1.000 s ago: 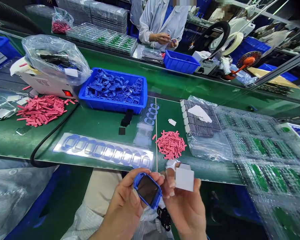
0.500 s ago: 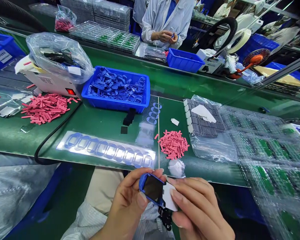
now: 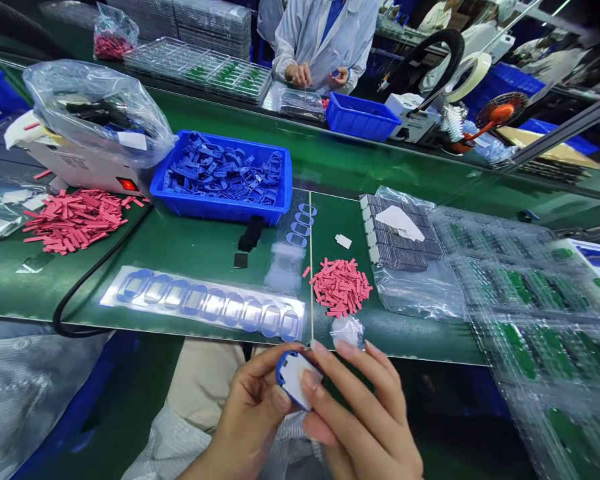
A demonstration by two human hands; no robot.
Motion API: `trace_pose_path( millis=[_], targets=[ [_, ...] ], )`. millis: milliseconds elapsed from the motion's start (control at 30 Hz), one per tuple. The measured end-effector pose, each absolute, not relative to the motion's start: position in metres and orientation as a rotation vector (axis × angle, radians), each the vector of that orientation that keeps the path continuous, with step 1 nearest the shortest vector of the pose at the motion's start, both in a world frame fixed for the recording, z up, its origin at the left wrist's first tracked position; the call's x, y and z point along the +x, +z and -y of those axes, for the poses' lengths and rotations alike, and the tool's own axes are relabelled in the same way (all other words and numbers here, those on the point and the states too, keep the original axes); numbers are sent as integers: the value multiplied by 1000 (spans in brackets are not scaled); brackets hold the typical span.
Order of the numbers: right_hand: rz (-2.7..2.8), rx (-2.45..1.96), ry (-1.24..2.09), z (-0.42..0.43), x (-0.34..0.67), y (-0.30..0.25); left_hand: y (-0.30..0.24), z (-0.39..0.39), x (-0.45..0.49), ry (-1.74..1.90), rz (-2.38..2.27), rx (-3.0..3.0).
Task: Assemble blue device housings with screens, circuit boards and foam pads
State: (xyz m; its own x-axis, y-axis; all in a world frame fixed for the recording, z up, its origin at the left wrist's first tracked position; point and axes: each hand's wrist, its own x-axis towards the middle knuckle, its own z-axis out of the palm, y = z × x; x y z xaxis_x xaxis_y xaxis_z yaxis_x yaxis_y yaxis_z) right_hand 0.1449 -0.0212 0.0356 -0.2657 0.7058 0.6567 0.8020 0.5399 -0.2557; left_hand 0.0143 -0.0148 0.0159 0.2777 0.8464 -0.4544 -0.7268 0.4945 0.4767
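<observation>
Low in the head view, over my lap, my left hand (image 3: 247,417) grips a small blue frame (image 3: 283,369) by its edges. A white rectangular piece (image 3: 295,381) lies inside the frame and hides its dark inner face. My right hand (image 3: 363,417) presses fingertips and thumb onto that white piece. Just beyond my fingers, at the table's near edge, lies a crumpled bit of clear film (image 3: 347,331). A pile of small pink strips (image 3: 341,287) sits behind it.
A blue bin (image 3: 220,208) of blue frames stands at centre left, a clear strip of blue rings (image 3: 200,308) before it. Clear trays with green parts (image 3: 525,293) fill the right. A second pink pile (image 3: 67,220) and bagged white box (image 3: 87,157) are left. A white-coated person (image 3: 325,40) works opposite.
My right hand brought the white piece leftward from beside the frame onto it. The frame's dark face, visible earlier, is now covered, and both hands have closed together.
</observation>
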Motion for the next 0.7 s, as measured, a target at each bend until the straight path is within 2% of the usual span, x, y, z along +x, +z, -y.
trace_pose_path(
  millis=[200, 300, 333, 467, 700],
  targets=[
    [1947, -1151, 8, 16, 162, 15, 17, 14, 10, 1005, -729, 58],
    [1666, -1452, -97, -5, 205, -6, 10, 14, 7, 946, -740, 31],
    [1672, -1572, -171, -14, 222, -14, 8, 15, 6, 938, -752, 21],
    [1844, -1629, -134, -49, 269, -41, 3, 17, 7, 919, -761, 6],
    [2019, -1609, -144, -56, 274, -48, -1, 19, 9, 913, -715, 10]
  ],
)
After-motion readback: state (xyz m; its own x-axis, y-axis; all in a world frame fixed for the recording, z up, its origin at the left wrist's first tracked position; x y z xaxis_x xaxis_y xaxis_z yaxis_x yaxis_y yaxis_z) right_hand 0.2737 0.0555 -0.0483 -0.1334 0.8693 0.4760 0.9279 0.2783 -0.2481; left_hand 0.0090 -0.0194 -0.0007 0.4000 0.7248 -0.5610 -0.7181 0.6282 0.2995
